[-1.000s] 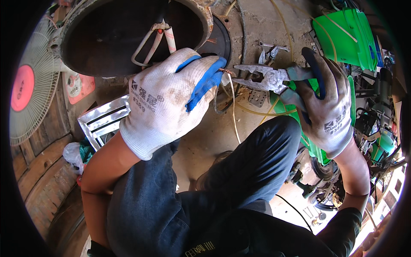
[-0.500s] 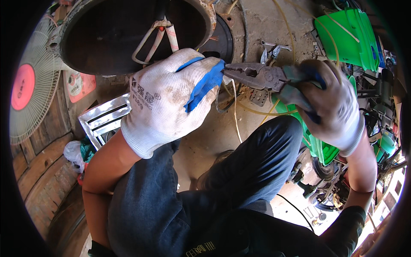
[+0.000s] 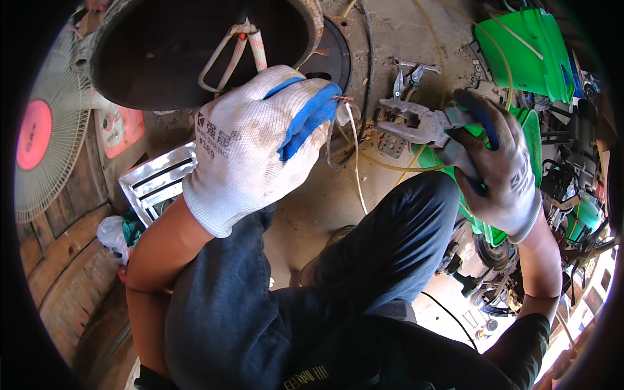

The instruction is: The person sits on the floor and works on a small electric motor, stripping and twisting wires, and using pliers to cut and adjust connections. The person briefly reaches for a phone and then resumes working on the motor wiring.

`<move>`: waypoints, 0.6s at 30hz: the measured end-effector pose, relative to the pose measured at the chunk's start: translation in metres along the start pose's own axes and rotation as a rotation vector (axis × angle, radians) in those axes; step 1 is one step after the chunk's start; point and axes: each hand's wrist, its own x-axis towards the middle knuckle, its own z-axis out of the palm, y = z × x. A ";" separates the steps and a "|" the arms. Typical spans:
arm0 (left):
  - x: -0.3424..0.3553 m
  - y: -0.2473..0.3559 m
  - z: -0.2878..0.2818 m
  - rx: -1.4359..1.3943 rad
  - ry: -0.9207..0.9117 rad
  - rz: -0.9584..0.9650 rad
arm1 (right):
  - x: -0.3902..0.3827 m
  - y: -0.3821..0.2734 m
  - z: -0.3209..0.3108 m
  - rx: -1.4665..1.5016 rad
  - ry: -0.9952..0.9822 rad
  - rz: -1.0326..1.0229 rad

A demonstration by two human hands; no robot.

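Note:
My left hand (image 3: 260, 140), in a white glove with blue fingers, is closed around wires at the rim of a round metal housing. From its fingertips sticks a twisted copper wire end (image 3: 343, 99), beside a thin pale wire (image 3: 355, 153) that hangs down. White sleeved leads (image 3: 237, 62) loop out of the housing (image 3: 316, 39) behind that hand. My right hand (image 3: 497, 169), gloved too, grips the handles of combination pliers (image 3: 416, 123). Their jaws point left, a little apart from the copper end and touching nothing.
A fan with a pink hub (image 3: 34, 133) stands at the left, near a silver slotted frame (image 3: 156, 179). Adjustable pliers or clamps (image 3: 409, 78) lie on the floor beyond my pliers. Green plastic pieces (image 3: 526, 55) and mixed tools crowd the right. Yellowish wires cross the floor.
The pliers have drawn back right and slightly down from the left fingertips, baring the twisted copper end. My left hand keeps its grip and has barely shifted.

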 end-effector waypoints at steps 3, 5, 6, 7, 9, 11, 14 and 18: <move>0.000 0.002 0.002 -0.060 -0.001 -0.011 | 0.006 -0.006 0.001 -0.317 0.139 -0.003; 0.000 0.002 0.000 -0.061 -0.008 0.005 | 0.013 -0.009 0.002 -0.386 0.211 -0.013; 0.000 0.003 -0.001 -0.061 -0.012 0.013 | 0.016 -0.010 0.002 -0.398 0.238 -0.018; 0.000 0.002 0.000 -0.053 -0.016 0.004 | 0.018 -0.010 0.002 -0.409 0.247 -0.031; 0.000 0.001 0.001 -0.038 -0.025 -0.014 | 0.023 -0.010 0.002 -0.432 0.270 -0.057; 0.000 0.000 0.000 -0.032 -0.013 -0.008 | 0.025 -0.010 0.000 -0.422 0.258 -0.061; -0.001 -0.001 0.001 -0.029 -0.012 -0.009 | 0.028 -0.011 -0.008 -0.377 0.193 -0.037; -0.004 -0.001 0.000 -0.029 -0.018 -0.008 | 0.037 0.003 -0.019 -0.109 0.005 -0.134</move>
